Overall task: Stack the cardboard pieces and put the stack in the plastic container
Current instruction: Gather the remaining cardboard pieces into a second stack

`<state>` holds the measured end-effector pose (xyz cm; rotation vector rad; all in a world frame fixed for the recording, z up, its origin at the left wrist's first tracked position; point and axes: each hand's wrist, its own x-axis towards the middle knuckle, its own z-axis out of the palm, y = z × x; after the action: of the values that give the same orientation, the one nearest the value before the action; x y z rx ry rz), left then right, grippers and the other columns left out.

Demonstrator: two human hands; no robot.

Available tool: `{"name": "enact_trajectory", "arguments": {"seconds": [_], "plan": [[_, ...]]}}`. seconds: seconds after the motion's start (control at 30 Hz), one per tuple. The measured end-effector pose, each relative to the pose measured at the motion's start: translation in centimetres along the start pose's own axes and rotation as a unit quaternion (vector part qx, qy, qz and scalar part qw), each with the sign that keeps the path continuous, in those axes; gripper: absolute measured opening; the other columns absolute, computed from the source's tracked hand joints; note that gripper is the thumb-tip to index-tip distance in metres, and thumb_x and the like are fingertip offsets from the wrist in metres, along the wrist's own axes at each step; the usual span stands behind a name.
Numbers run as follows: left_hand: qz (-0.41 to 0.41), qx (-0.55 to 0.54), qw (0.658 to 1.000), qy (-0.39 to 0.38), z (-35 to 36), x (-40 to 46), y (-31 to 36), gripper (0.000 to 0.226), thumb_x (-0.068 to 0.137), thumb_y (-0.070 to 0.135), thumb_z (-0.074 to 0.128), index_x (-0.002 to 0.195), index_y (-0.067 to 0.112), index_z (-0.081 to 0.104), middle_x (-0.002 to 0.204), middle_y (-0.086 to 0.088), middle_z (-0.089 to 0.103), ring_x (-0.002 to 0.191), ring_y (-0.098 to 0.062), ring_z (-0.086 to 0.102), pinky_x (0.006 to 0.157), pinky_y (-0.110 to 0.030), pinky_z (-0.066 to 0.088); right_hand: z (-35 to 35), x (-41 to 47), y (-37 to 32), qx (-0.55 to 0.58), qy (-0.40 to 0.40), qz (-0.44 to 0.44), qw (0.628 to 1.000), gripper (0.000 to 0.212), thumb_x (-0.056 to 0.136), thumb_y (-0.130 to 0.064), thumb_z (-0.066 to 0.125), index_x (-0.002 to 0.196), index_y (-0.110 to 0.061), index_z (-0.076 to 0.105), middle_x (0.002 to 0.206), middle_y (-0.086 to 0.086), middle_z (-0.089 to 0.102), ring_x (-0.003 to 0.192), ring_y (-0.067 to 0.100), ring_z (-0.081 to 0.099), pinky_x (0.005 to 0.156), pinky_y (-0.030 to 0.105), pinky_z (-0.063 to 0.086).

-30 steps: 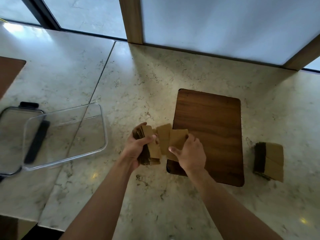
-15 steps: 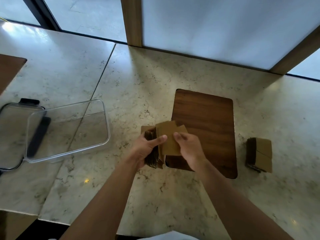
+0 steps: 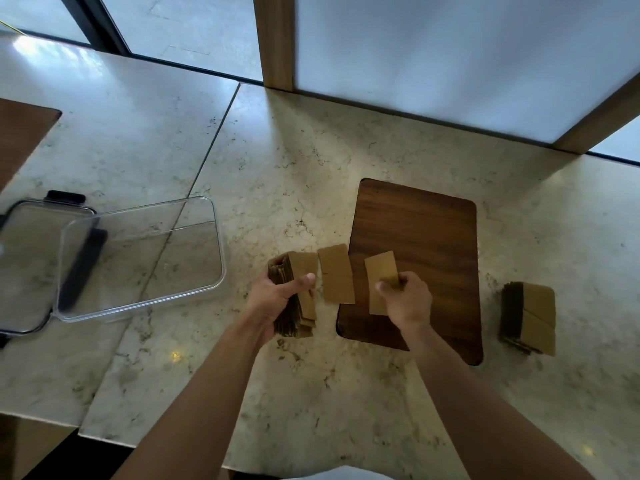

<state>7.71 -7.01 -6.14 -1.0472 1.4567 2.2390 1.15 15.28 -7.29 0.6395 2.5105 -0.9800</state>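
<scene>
My left hand point(image 3: 277, 299) grips a thick stack of brown cardboard pieces point(image 3: 298, 292) above the marble counter, thumb across the top piece. A loose cardboard piece point(image 3: 336, 275) sits just right of that stack; whether a hand holds it is unclear. My right hand point(image 3: 407, 299) pinches a single cardboard piece point(image 3: 379, 275) over the left part of the dark wooden board point(image 3: 422, 237). A second cardboard stack point(image 3: 528, 317) lies on the counter at the right. The clear plastic container point(image 3: 138, 258) stands empty at the left.
The container's clear lid point(image 3: 24, 265) with black clips lies under and left of it. Another brown board corner point(image 3: 20, 133) shows at the far left. The counter's front edge runs close to my body; a window frame post point(image 3: 275, 39) rises behind.
My right hand has pulled one cardboard piece away to the right from the stack in my left hand. Another piece now shows separately between the two hands.
</scene>
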Motion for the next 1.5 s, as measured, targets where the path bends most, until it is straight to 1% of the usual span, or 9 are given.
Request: {"name": "enact_trajectory", "arguments": {"seconds": [0.17,0.33,0.47,0.57,0.67,1.0,1.2,1.33,1.5], "plan": [[0.009,0.009,1.000,-0.004,1.0,0.5,0.4,0.065,0.077,0.018,0.091,0.134,0.017,0.060,0.113,-0.025,0.077,0.088,-0.033,0.078,0.065,-0.039,0.064,-0.7,-0.5,-1.6,0.136,-0.051,-0.015,0.989,0.031,0.098,-0.041,0.059,0.110,-0.014,0.070,0.105,0.003,0.071,0.090,0.016,0.063,0.077,0.030,0.051],[-0.016,0.019,1.000,-0.014,2.1,0.4,0.7,0.063,0.075,0.025,0.092,0.130,0.020,0.062,0.118,-0.020,0.074,0.100,-0.038,0.076,0.072,-0.050,0.066,2.6,-3.8,-4.3,0.166,-0.175,-0.059,0.969,0.053,0.103,-0.050,0.042,0.093,-0.008,0.072,0.084,0.011,0.070,0.076,0.024,0.064,0.073,0.033,0.053],[-0.035,-0.019,0.997,0.062,0.6,0.0,1.0,0.038,0.087,0.003,0.074,0.123,0.014,0.063,0.101,-0.020,0.077,0.084,-0.039,0.077,0.067,-0.056,0.066,4.3,-2.0,-3.8,0.048,-0.055,-0.141,0.987,0.053,0.106,-0.046,0.035,0.068,-0.016,0.059,0.068,0.007,0.054,0.057,0.014,0.048,0.060,0.027,0.042],[-0.056,-0.061,0.994,0.074,-0.9,-0.3,1.1,0.034,0.088,0.000,0.069,0.120,0.009,0.062,0.098,-0.023,0.080,0.086,-0.039,0.078,0.083,-0.067,0.061,4.6,-1.1,-3.9,-0.033,-0.030,-0.139,0.989,0.031,0.104,-0.034,0.046,0.102,-0.018,0.071,0.104,0.004,0.068,0.088,0.015,0.063,0.081,0.033,0.053],[-0.049,-0.033,0.993,0.104,-1.2,0.0,0.8,0.035,0.086,0.005,0.076,0.119,0.001,0.068,0.092,-0.021,0.081,0.077,-0.035,0.079,0.070,-0.059,0.065,5.8,-1.9,-4.0,-0.115,0.010,-0.161,0.980,0.035,0.099,-0.037,0.058,0.126,-0.015,0.060,0.126,0.007,0.056,0.116,0.021,0.054,0.101,0.034,0.048],[-0.022,-0.078,0.986,0.146,-1.4,0.5,0.9,0.028,0.085,0.007,0.082,0.104,0.013,0.064,0.074,-0.011,0.078,0.066,-0.030,0.076,0.078,-0.062,0.063,6.8,-3.0,-5.2,-0.265,0.011,-0.152,0.952,0.080,0.082,-0.065,0.067,0.133,-0.007,0.048,0.126,0.015,0.053,0.118,0.031,0.053,0.102,0.039,0.045],[-0.019,-0.112,0.984,0.140,-2.4,0.3,1.1,0.027,0.088,0.004,0.077,0.108,0.009,0.059,0.073,-0.012,0.077,0.063,-0.030,0.074,0.079,-0.063,0.063,5.0,-0.2,-4.9,-0.002,-0.045,-0.038,0.998,0.039,0.091,-0.038,0.071,0.117,-0.010,0.066,0.117,0.010,0.068,0.089,0.019,0.064,0.070,0.028,0.055],[-0.016,-0.061,0.985,0.160,-3.0,0.1,0.7,0.039,0.085,0.009,0.082,0.117,0.015,0.059,0.094,-0.016,0.077,0.075,-0.030,0.075,0.068,-0.046,0.065,3.3,0.3,-4.5,0.158,-0.002,0.038,0.987,0.024,0.097,-0.034,0.064,0.113,-0.016,0.065,0.118,0.006,0.068,0.103,0.025,0.065,0.092,0.043,0.055],[0.009,0.014,0.987,0.160,-2.8,-0.5,0.8,0.043,0.084,0.009,0.078,0.120,0.022,0.059,0.104,-0.017,0.073,0.086,-0.036,0.073,0.083,-0.056,0.064,6.2,-3.9,-6.6,0.163,-0.152,-0.026,0.975,0.032,0.094,-0.022,0.068,0.126,-0.018,0.064,0.114,-0.004,0.070,0.106,0.018,0.067,0.088,0.030,0.053]]}}
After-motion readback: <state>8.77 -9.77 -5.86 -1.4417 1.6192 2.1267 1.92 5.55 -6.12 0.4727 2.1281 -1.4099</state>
